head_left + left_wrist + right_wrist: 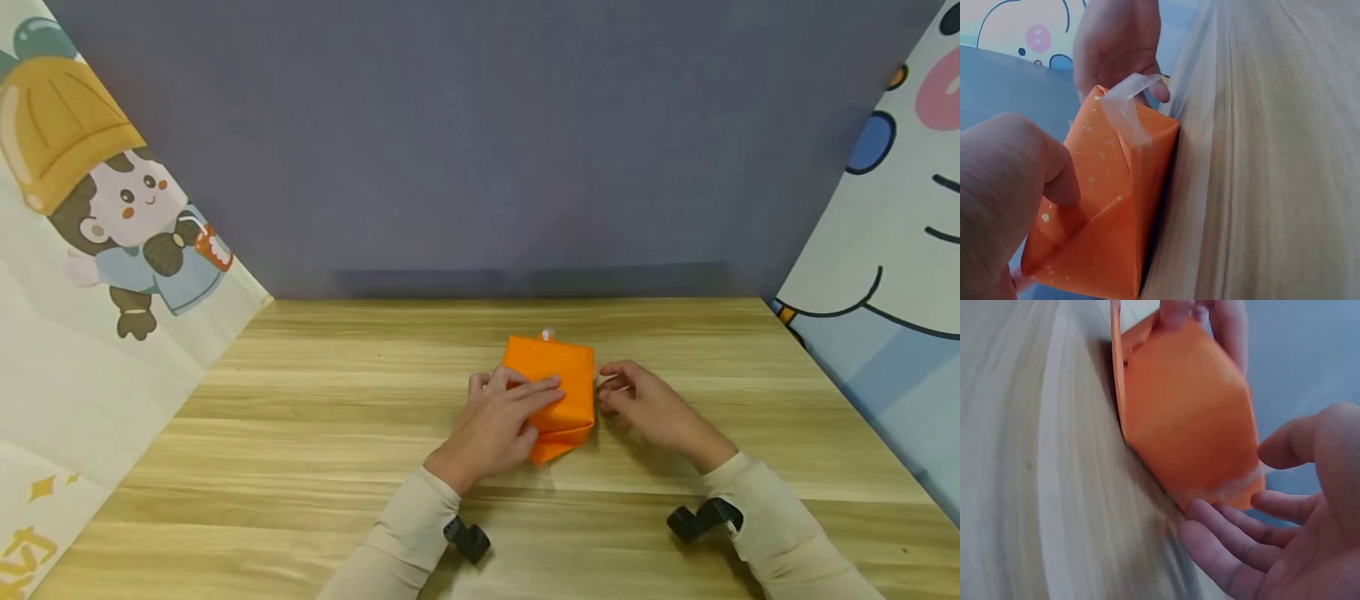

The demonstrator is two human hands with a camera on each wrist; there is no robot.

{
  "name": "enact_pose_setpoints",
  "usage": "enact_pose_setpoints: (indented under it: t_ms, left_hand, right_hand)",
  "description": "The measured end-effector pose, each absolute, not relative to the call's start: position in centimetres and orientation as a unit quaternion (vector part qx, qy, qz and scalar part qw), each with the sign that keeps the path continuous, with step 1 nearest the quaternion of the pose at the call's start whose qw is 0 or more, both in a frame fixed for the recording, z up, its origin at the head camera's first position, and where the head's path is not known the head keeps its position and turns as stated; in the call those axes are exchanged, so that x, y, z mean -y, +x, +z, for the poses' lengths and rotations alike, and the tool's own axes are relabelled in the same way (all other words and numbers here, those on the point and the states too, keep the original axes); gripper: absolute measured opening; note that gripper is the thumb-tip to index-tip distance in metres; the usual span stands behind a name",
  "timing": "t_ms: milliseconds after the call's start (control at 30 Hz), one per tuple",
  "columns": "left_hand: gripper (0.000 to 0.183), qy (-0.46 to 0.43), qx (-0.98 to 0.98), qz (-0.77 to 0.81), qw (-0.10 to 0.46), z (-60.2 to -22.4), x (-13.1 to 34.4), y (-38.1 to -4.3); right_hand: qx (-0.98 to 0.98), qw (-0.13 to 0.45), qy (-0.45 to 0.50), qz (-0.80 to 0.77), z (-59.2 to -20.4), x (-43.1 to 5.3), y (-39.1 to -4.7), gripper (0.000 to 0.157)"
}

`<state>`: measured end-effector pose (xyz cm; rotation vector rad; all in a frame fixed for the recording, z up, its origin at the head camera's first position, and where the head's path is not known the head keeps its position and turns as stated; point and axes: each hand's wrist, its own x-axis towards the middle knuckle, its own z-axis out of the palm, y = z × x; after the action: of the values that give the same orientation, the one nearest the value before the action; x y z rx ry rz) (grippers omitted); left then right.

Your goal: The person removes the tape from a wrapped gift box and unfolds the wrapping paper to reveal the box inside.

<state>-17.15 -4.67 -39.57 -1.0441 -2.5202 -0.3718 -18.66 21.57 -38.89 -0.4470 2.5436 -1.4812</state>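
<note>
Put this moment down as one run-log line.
left hand: holds orange package | right hand: at package's right side, contact unclear | translucent strip: on package's right end | surface: wood-grain tabletop

the left hand point(495, 425) is palm down and gripping, two fingers point(536, 402) stretched side by side toward the right hand point(652, 408), its thumb point(528, 437) bent on the near side; the right hand, just beside, turns its palm toward the left, its fingers point(1225, 540) loosely curved and its thumb point(1291, 444) apart from them; behind each hand, a forearm point(795, 533) in a pale sleeve slants outward
</note>
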Motion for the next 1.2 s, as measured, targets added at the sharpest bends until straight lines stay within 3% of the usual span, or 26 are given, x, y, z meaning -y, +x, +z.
enact_pose_setpoints:
  t_ms: [467,867,1200]
  left_hand:
    - [0.055,-0.347,0.9,-0.198,0.174,-40.12,4.56,-17.52]
    - [0.055,-0.321,0.897,-0.276,0.128,-40.11,4.94,-17.61]
    - [0.06,-0.304,0.907,-0.279,0.084,-39.78,4.74,-17.21]
  right_hand:
    - [-0.908,0.082,-0.154,-0.382,-37.77,-20.98,-17.77,0.079]
    - [-0.914,0.104,-0.131,-0.37,-37.94,-20.77,-17.89,0.092]
    - [-0.917,0.108,-0.119,-0.366,-38.08,-20.61,-17.63,0.091]
